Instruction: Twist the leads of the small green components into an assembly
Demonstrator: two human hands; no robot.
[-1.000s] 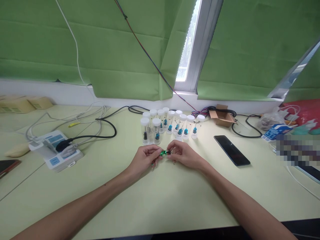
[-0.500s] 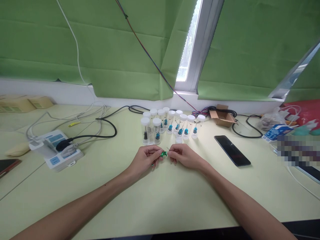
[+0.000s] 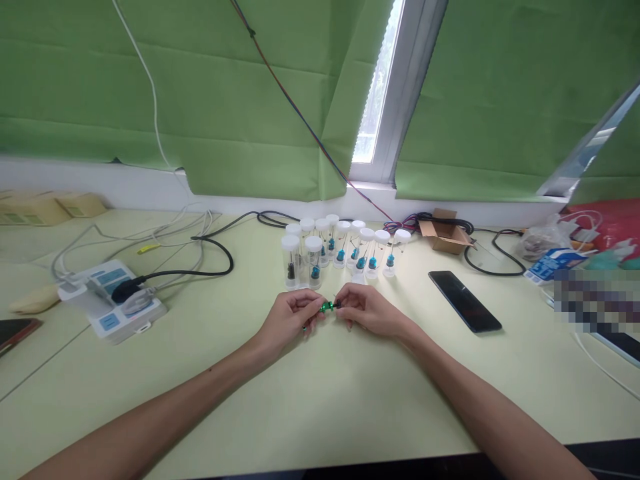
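Observation:
Between finger and thumb, my left hand (image 3: pixel 295 313) pinches a small shiny green part (image 3: pixel 327 307), maybe metal; its exact kind is too small to tell. Facing it, my right hand (image 3: pixel 365 308) pinches a small black piece (image 3: pixel 339 304) up against the green part's right end. A thin wire-like bit shows by the right fingertips. Just behind both hands stand several clear tubes with white caps (image 3: pixel 313 243), holding blue or black pieces with thin stems. A white cap-like thing (image 3: pixel 359 279) lies behind my right hand, partly covered by it.
A black phone (image 3: pixel 465 301) lies to the right. At the back are an open cardboard box (image 3: pixel 445 236) and bundled cables. On the left sits a white power strip (image 3: pixel 120 300) with plugs and cords. A blue and white packet (image 3: pixel 554 265) is at far right.
My right hand has shifted slightly, and a black piece now shows between its fingertips and the green part. The left hand stays nearly in place.

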